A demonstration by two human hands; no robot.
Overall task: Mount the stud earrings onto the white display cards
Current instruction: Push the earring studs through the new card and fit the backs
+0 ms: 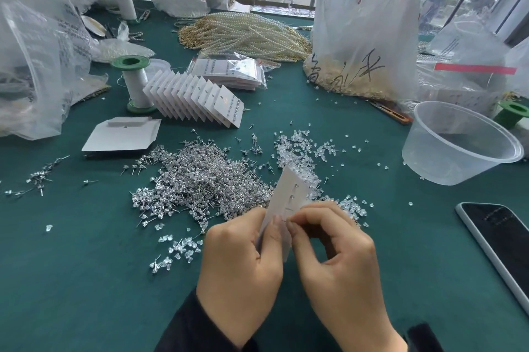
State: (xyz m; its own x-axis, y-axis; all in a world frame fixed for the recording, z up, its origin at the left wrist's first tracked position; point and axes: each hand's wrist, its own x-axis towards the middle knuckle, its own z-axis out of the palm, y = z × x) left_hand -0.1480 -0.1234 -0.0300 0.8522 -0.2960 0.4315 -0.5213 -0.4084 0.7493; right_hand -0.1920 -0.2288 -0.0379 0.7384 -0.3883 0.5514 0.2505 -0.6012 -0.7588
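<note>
Green felt covers the table [86, 265] I see through the head camera, and both hands work just above it, close to the near edge. My left hand [240, 263] grips the lower left edge of a small white display card [289, 197], fingers curled round it, and holds it tilted upright; two studs sit in its upper face. My right hand [335, 260] pinches thumb and forefinger against the card's middle (whether a stud lies between the tips I cannot tell). Behind the card spreads a heap of silver stud earrings [200, 177], with a scatter of clear plastic backs [297, 148] to its right. Further back stands a fanned row of filled white cards [197, 99], and a clear plastic tub [458, 145] sits toward the right edge, near a dark phone [503, 240].
</note>
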